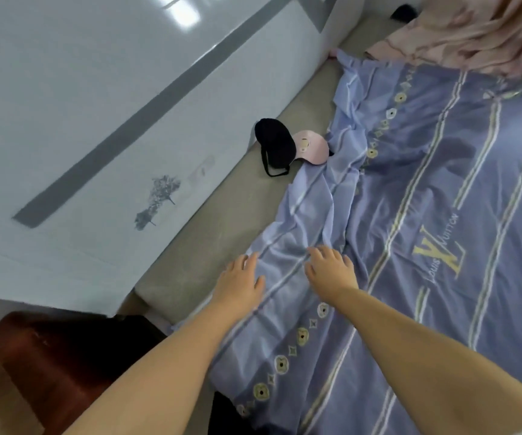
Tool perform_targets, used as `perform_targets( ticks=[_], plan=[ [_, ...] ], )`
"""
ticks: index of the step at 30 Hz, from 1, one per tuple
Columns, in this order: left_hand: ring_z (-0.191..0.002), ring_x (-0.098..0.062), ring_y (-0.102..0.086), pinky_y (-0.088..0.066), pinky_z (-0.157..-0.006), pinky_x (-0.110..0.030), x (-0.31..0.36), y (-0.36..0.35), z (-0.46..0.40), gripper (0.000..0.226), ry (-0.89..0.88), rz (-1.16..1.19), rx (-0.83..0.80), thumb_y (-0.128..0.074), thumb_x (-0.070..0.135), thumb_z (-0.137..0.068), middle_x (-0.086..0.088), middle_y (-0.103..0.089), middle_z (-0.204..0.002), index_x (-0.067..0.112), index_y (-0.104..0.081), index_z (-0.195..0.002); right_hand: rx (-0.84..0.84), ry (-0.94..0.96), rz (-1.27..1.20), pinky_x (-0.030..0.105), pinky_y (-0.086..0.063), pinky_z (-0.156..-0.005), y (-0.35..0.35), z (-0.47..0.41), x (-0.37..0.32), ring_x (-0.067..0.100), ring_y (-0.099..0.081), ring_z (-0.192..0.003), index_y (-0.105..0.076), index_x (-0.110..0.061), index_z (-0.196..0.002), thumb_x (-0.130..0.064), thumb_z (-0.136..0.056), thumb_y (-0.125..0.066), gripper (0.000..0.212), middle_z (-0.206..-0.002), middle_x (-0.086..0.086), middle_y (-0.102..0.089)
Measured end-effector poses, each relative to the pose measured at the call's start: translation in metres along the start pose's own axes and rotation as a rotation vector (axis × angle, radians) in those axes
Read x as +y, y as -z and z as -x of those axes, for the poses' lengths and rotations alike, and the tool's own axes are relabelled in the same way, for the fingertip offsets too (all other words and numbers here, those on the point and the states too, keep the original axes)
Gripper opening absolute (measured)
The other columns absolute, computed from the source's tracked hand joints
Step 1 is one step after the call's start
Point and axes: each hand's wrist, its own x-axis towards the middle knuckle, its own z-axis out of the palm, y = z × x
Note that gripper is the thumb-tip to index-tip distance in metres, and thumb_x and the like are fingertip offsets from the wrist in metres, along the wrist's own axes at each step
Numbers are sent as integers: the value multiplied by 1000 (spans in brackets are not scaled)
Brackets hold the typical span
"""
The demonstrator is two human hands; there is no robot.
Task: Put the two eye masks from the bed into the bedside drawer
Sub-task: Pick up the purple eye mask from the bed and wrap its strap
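We are reaching over the bed (247, 196), and neither mask is in hand yet. Our left hand (241, 285) and our right hand (332, 273) are both stretched forward with the fingers spread, palms down, just above or lightly on the blue striped cover (441, 215); each grip is empty and wide.

The black eye mask (275, 146) and the pink eye mask (313, 147) lie together on the bare beige strip of the bed near the headboard edge, beside the white headboard (96, 105). The black one overlaps the left end of the pink one, and its elastic band (274, 171) makes a loop toward us. The edge of the cover touches the pink mask on the right side. Both masks are well apart from our hands.

To do this step well, we think we should reach further along this edge, keeping the hands above the cover so we do not drag its folds onto the masks. Because they overlap, one hand could perhaps pinch both at the overlap. The loose band may catch on something, so it is better to gather it into the grip. A dark wooden piece (33, 356) shows at the lower left corner; it may be the bedside cabinet, but we cannot tell, and no drawer is visible.
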Motion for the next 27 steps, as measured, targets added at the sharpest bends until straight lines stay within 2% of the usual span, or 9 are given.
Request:
perform_targets(
  ticks=[6,9,11,14,17,19,21,24,27],
  plan=[
    [-131,-33,-36,-37,-103,-45,-25,-1,-160,58,-125,-59,-78,-40,31,-95,-15,-28,-150,12,-18,-144,31,-38,-51,47,-16,-114,-34,-142,-8,23,-21,-140,-30,-20,-139,-31,-96,-30,44,-151,6,-27],
    [-133,-33,-32,-34,-105,-45,-33,-5,-235,59,-206,-108,-21,-42,28,-94,-15,-25,-151,13,-16,-145,45,-47,-41,50,0,-117,-63,-189,-2,19,-15,-143,-29,-23,-141,-34,-96,-31,46,-155,2,-23],
    [-137,-32,-25,-31,-109,-45,-37,-9,-278,62,-246,-135,47,-44,24,-92,-14,-21,-154,14,-14,-146,141,-45,-6,50,8,-116,-88,-198,5,19,-21,-143,-35,-23,-140,-33,-94,-33,48,-154,2,-27],
    [-140,-32,-21,-29,-110,-45,-42,-11,-331,65,-306,-154,179,-48,18,-89,-13,-19,-155,13,-16,-145,327,-11,19,51,-2,-115,-109,-200,12,22,-38,-134,-51,-20,-129,-30,-84,-39,48,-144,5,-47],
    [-138,-30,-28,-28,-111,-45,-44,-14,-365,59,-333,-192,246,-48,20,-88,-12,-31,-151,10,-27,-142,381,13,27,52,-5,-115,-118,-204,18,20,-34,-132,-52,-19,-127,-28,-81,-43,48,-141,6,-50],
    [-123,-31,-46,-38,-99,-46,-41,-18,-376,46,-328,-214,325,-50,23,-87,-12,-51,-136,10,-45,-131,412,18,42,52,-6,-115,-118,-205,18,20,-33,-133,-52,-19,-127,-28,-81,-43,48,-141,7,-50],
    [-100,-33,-57,-46,-82,-44,-38,-19,-381,28,-328,-227,404,-54,25,-86,-12,-63,-111,10,-59,-109,412,22,56,52,-7,-115,-118,-206,18,19,-32,-133,-52,-19,-126,-28,-80,-44,48,-141,6,-50],
    [-82,-32,-57,-44,-70,-41,-43,-19,-379,19,-307,-200,439,-55,24,-87,-13,-63,-88,7,-61,-84,419,26,63,52,-6,-115,-121,-207,20,19,-32,-133,-51,-20,-127,-29,-79,-44,49,-142,6,-49],
    [-74,-28,-53,-40,-71,-41,-50,-17,-361,32,-246,2,376,-49,24,-93,-9,-57,-71,6,-58,-69,429,34,70,52,-6,-115,-124,-207,22,19,-32,-133,-48,-21,-128,-30,-79,-44,50,-142,6,-49]
  ],
)
